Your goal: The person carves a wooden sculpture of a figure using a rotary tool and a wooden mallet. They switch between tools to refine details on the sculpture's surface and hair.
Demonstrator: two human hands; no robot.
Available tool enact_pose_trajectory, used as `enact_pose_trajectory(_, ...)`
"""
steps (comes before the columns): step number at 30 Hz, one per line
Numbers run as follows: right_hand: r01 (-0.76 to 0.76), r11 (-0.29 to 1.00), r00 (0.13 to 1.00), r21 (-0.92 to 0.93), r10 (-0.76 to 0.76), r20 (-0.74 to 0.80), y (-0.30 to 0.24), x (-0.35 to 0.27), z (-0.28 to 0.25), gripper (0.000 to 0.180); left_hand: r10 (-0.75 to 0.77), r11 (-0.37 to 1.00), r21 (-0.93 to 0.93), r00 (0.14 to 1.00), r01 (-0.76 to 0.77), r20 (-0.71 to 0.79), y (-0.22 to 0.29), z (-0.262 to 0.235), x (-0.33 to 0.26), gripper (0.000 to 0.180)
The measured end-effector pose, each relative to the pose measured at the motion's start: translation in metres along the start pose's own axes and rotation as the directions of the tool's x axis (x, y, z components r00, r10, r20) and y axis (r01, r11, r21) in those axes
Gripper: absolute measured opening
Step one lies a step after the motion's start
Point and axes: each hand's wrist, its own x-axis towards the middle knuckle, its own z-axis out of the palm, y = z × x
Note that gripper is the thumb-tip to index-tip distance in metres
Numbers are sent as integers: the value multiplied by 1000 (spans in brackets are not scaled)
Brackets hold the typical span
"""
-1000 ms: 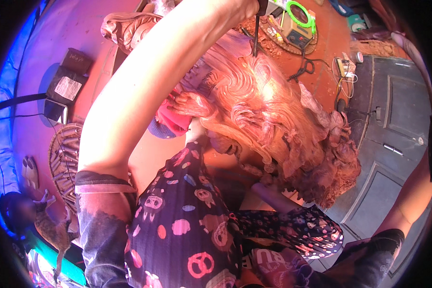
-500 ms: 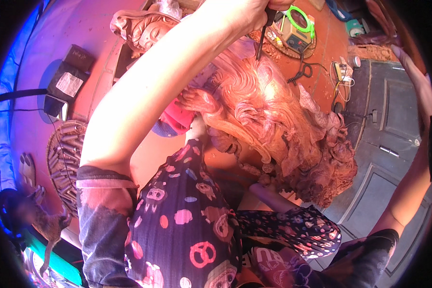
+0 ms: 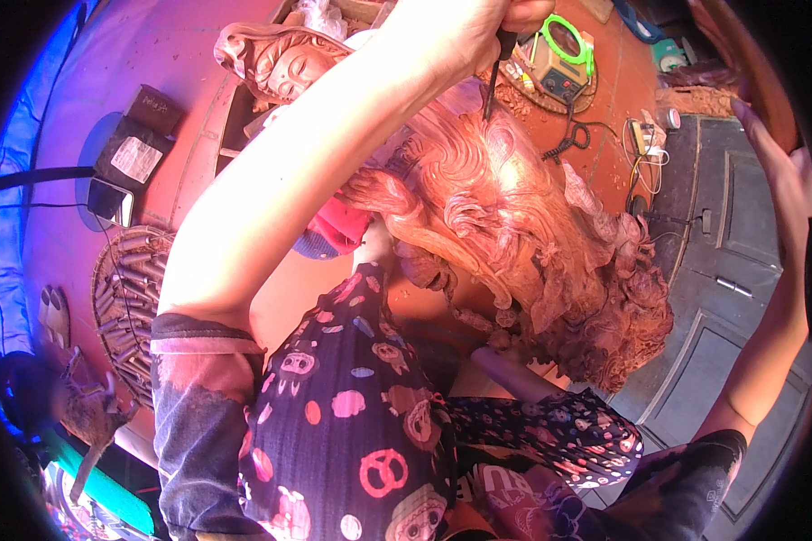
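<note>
Woven basket: round, its rim [image 3: 96, 302] at the person's left, heaped with slim brown cylindrical tool pieces [image 3: 133, 311] lying at many angles
Woven tray: at the upper right, its rim [image 3: 589, 97] around a boxy control unit [image 3: 564, 79] with knobs, a bright green ring [image 3: 548, 36] and reddish wood chips
Wooden crate: open, its edge [image 3: 359, 11] near the top, a crumpled clear plastic bag [image 3: 320, 18] at it
Dark boxes: two stand together [image 3: 135, 158] on the left, one bearing a white label; what they contain cannot be seen
Hidden parts: the left forearm covers part of the wood carving [image 3: 478, 189]; a red and blue item [image 3: 338, 230] shows only partly beneath it; an animal [image 3: 90, 424] at lower left is blurred
Carving: in front of the person, over and beyond the patterned trousers [image 3: 334, 397], head end toward upper left
Left hand: raised across the carving [image 3: 492, 20], cut by the top edge, fingers curled round the dark handle of a chisel-like tool [image 3: 491, 95], shaft pointing down, tip at the carving
Right hand: lifted at the far right rim [image 3: 791, 169], against a reddish-brown wooden piece [image 3: 756, 72]; cannot tell whether it grips it
</note>
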Motion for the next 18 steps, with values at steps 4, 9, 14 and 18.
enact_pose_trajectory(4,-74,993,996,-97,69,-47,23,-5,5,46,31,999,-31,999,-30,38,-1,0,-2,47)
enact_pose_trajectory(9,-110,985,993,-134,103,-62,25,-7,7,36,58,998,19,989,-61,138,-1,-3,-4,49)
enact_pose_trajectory(14,-77,993,996,-95,71,-59,31,-12,6,37,10,999,50,1000,-9,-24,2,9,-10,53)
enact_pose_trajectory(18,-62,994,995,-90,54,-86,47,-15,7,41,16,995,94,1000,-15,-13,3,11,-12,57)
